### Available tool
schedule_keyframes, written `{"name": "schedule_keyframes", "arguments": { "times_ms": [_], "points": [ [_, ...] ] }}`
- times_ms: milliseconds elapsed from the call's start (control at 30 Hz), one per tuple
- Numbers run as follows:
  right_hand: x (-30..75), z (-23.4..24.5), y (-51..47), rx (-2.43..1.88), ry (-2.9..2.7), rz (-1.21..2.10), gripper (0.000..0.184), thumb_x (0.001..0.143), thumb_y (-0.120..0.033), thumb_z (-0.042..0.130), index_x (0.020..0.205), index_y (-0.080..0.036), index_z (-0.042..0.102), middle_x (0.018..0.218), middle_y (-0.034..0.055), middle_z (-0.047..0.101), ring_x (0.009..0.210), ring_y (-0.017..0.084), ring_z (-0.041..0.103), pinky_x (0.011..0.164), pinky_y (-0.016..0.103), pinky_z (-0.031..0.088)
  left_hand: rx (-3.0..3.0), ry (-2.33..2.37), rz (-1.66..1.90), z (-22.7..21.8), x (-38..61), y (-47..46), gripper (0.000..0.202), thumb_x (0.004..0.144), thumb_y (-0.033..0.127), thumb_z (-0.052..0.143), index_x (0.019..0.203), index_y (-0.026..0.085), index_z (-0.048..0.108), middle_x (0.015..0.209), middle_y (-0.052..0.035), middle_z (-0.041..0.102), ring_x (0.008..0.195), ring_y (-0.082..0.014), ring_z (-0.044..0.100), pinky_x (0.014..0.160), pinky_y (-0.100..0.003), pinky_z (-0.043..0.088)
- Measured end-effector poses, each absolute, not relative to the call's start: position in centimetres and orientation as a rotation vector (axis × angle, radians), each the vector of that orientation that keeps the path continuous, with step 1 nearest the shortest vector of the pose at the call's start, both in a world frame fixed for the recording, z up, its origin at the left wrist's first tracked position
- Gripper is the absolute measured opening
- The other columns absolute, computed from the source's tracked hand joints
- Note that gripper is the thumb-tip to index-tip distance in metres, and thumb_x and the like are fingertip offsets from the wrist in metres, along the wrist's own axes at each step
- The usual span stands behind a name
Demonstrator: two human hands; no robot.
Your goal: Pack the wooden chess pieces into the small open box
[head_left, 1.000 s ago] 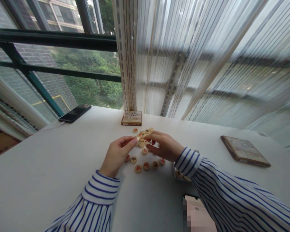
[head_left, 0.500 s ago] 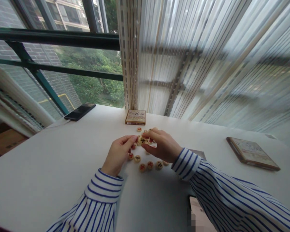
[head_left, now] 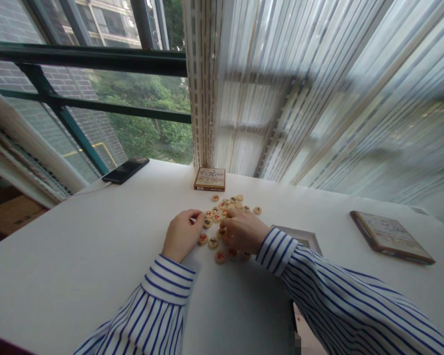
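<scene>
Round wooden Chinese chess pieces with red and black characters lie scattered face up in a cluster on the white table. My right hand (head_left: 244,229) reaches over the cluster's right side, fingers bent down and closed on a black-marked Chinese chess piece (head_left: 221,233). Part of the row beneath this hand is hidden. At the cluster's left edge, my left hand (head_left: 183,236) has its thumb and fingers drawn together; what is in them, if anything, is hidden. Right beside its thumb are a black-marked piece (head_left: 207,223) and a red-marked piece (head_left: 203,239).
A small patterned box (head_left: 209,179) stands behind the pieces, and a similar flat box (head_left: 392,237) lies far right. A grey tray-like thing (head_left: 314,239) sits partly behind my right sleeve. A cabled phone (head_left: 126,170) rests at the back left; another device (head_left: 305,330) is at the front.
My right hand has moved down and slightly toward me, uncovering pieces at the back of the cluster. The left hand stays at the left edge, its thumb now lower and drawn back. The view shifted slightly.
</scene>
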State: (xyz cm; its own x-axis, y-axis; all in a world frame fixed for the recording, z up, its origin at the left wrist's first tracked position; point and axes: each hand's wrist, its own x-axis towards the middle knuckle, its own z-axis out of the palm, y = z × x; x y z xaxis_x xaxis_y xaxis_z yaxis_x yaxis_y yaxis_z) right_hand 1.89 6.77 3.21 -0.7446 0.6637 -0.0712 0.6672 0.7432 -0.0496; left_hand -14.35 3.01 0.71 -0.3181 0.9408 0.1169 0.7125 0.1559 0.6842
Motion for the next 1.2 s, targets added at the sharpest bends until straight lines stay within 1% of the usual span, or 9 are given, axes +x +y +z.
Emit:
{"name": "schedule_keyframes", "arguments": {
  "times_ms": [100,200,300,433,667,800,967,1100,1200],
  "points": [
    [2.2,3.4,7.2,1.140,2.889,-0.210,0.031,0.075,-0.036,0.055,0.100,-0.020,0.064,0.097,0.0088,0.059,0.086,0.021,0.057,0.072,0.030,0.040,1.593,2.091,0.913,0.7,-14.3,3.0,0.029,0.078,0.035,0.047,0.083,0.018,0.069,0.077,-0.0044,0.070,0.065,-0.0164,0.061,0.064,-0.026,0.044],
    [2.7,3.6,8.0,1.260,2.875,-0.215,0.032,0.078,-0.036,0.051,0.103,-0.020,0.062,0.100,0.0083,0.060,0.089,0.020,0.057,0.075,0.029,0.040,1.591,2.087,0.920,0.7,-14.3,3.0,0.029,0.077,0.035,0.047,0.084,0.018,0.069,0.076,-0.0041,0.070,0.066,-0.0165,0.061,0.064,-0.026,0.043],
    [2.6,3.7,8.6,1.358,2.815,-0.168,0.029,0.081,-0.034,0.046,0.099,-0.020,0.062,0.098,0.0083,0.062,0.087,0.020,0.058,0.074,0.030,0.041,1.584,2.087,0.926,0.7,-14.2,3.0,0.028,0.077,0.034,0.047,0.084,0.018,0.068,0.079,-0.0043,0.071,0.068,-0.0167,0.061,0.065,-0.026,0.043],
    [1.7,3.5,8.6,1.382,2.782,-0.128,0.029,0.082,-0.034,0.042,0.095,-0.020,0.063,0.098,0.0093,0.063,0.088,0.021,0.059,0.074,0.033,0.042,1.569,2.082,0.925,0.7,-14.2,3.0,0.027,0.077,0.034,0.047,0.083,0.018,0.068,0.077,-0.0039,0.070,0.067,-0.0164,0.061,0.065,-0.026,0.043],
    [0.6,3.3,8.5,1.408,2.736,-0.098,0.028,0.075,-0.031,0.047,0.092,-0.017,0.064,0.096,0.0121,0.063,0.088,0.025,0.060,0.069,0.035,0.046,1.564,2.053,0.947,0.7,-14.3,3.0,0.026,0.077,0.034,0.046,0.082,0.018,0.067,0.078,-0.0039,0.071,0.067,-0.0163,0.061,0.065,-0.026,0.043],
    [0.3,3.0,8.6,1.416,2.724,-0.097,0.025,0.075,-0.027,0.045,0.086,-0.015,0.065,0.092,0.0134,0.063,0.085,0.026,0.061,0.066,0.034,0.047,1.551,2.050,0.960,0.7,-14.3,3.0,0.026,0.078,0.033,0.047,0.082,0.018,0.067,0.078,-0.0040,0.070,0.067,-0.0160,0.061,0.066,-0.026,0.043],
    [0.0,2.9,8.6,1.444,2.720,-0.130,0.025,0.074,-0.023,0.045,0.087,-0.013,0.064,0.093,0.0159,0.063,0.085,0.027,0.061,0.066,0.036,0.047,1.560,2.071,0.952,0.7,-14.3,3.0,0.027,0.078,0.034,0.047,0.082,0.018,0.068,0.079,-0.0042,0.070,0.067,-0.0159,0.061,0.066,-0.026,0.044],
    [0.0,3.0,8.6,1.455,2.755,-0.203,0.021,0.073,-0.022,0.048,0.083,-0.012,0.064,0.091,0.0157,0.063,0.083,0.026,0.060,0.067,0.035,0.046,1.575,2.069,0.957,0.7,-14.4,3.0,0.027,0.078,0.035,0.047,0.082,0.019,0.068,0.078,-0.0037,0.070,0.066,-0.0157,0.061,0.065,-0.025,0.044],
    [0.4,3.3,8.7,1.453,2.833,-0.297,0.020,0.072,-0.023,0.051,0.085,-0.013,0.062,0.089,0.0129,0.063,0.082,0.023,0.059,0.069,0.032,0.044,1.561,2.057,0.979,0.7,-14.3,2.9,0.027,0.078,0.035,0.047,0.082,0.018,0.068,0.077,-0.0040,0.070,0.067,-0.0161,0.061,0.064,-0.025,0.044]
  ]
}}
